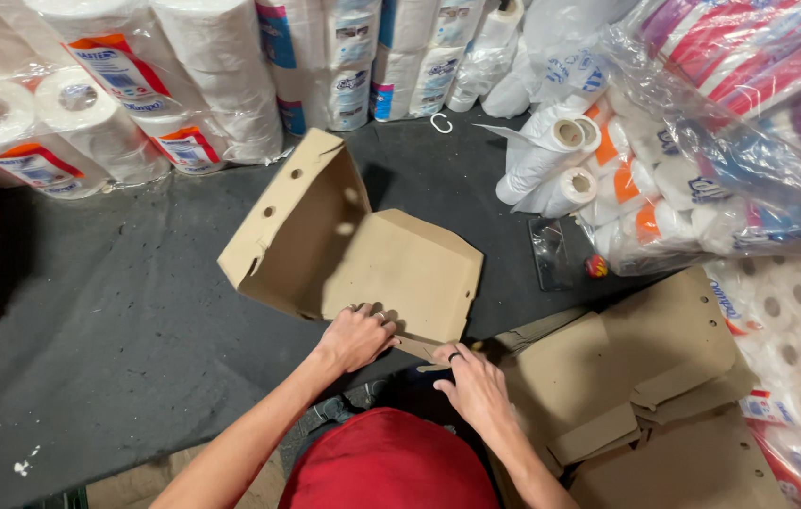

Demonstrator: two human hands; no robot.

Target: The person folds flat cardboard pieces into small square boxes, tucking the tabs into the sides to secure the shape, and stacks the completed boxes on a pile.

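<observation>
Left hand (355, 337) is clamped on the near edge of the half-folded cardboard box (353, 250) while the right hand (476, 385) pinches its corner flap on the dark floor (117, 320).

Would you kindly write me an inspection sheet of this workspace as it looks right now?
Surface: dark grey cloth over the work area, a few white specks near its left edge.
Job's things: half-folded cardboard box, lid raised, holes in its walls.
Clutter: stack of flat cardboard blanks on the right; small red ball; white hook.
Grippers: left hand and right hand both press on the box's near edge.
Cables: nothing seen.
Surroundings: wrapped paper rolls stacked behind and to the right.
</observation>
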